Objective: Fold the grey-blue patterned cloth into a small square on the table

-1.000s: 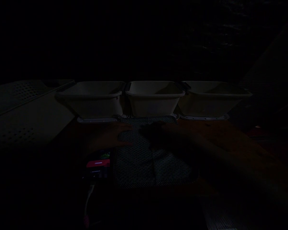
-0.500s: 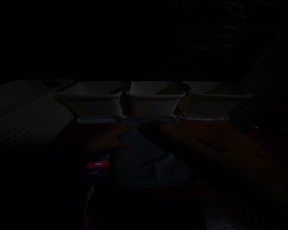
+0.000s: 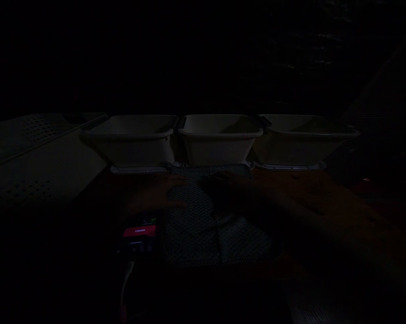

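Note:
The scene is very dark. A grey textured cloth [image 3: 192,234] lies spread on a wooden table, with a crease running through its near half. At its left edge rests my left hand [image 3: 157,193], its thumb and fingers apart and reaching onto the fabric, holding nothing. My right hand [image 3: 228,191] is over the upper right part of the cloth. Shadow hides its fingers, so whether they grip the fabric cannot be made out.
Behind the cloth stand three pale basins in a row: left [image 3: 135,148], middle [image 3: 219,148] and right [image 3: 293,148]. A perforated basket [image 3: 54,162] is at far left. A lit phone [image 3: 138,231] with a cable [image 3: 126,279] lies left of the cloth on the wooden table [image 3: 300,189].
My right hand has shifted slightly toward me over the cloth. My left hand stays at the left edge, and the whole view has drifted a little.

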A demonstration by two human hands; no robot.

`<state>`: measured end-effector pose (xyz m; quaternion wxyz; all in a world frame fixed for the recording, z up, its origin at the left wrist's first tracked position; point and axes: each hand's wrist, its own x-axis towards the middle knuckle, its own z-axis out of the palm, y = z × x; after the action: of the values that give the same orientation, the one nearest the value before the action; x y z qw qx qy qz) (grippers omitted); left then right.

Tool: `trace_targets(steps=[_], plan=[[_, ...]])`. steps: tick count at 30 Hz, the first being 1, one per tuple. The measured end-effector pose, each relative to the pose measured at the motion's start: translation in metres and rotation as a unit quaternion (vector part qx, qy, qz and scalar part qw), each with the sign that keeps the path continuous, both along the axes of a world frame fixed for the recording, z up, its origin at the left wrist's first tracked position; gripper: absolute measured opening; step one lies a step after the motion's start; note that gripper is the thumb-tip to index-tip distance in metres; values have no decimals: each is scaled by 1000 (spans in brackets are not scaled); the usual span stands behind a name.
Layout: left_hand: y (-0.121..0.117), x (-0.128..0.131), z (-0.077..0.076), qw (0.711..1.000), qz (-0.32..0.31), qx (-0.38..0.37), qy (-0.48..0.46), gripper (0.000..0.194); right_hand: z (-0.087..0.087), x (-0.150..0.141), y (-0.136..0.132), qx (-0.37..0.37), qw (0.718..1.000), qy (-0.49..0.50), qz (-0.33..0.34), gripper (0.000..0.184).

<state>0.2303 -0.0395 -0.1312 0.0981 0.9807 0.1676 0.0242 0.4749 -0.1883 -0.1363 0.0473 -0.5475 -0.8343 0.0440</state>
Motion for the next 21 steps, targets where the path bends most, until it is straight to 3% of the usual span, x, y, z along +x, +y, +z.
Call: trace_targets(steps=[3, 5, 8, 11, 16, 21], plan=[[1, 0, -1, 1000, 6, -4, 2, 66, 1, 0, -1, 3, 1000, -10, 25, 78], [1, -1, -1, 1000, 8, -5, 4, 66, -1, 3, -1, 14, 999, 44, 24, 67], [2, -1, -2, 1000, 9, -1, 7, 66, -6, 4, 0, 16, 988, 147, -44, 44], [2, -2, -3, 1000, 5, 2, 9, 64, -10, 0, 3, 35, 983, 154, -96, 29], [-2, -1, 0, 1000, 12, 10, 14, 65, -9, -7, 5, 57, 990, 93, -90, 28], [-4, 1, 4, 999, 7, 7, 31, 64, -7, -1, 2, 43, 990, 110, -71, 36]])
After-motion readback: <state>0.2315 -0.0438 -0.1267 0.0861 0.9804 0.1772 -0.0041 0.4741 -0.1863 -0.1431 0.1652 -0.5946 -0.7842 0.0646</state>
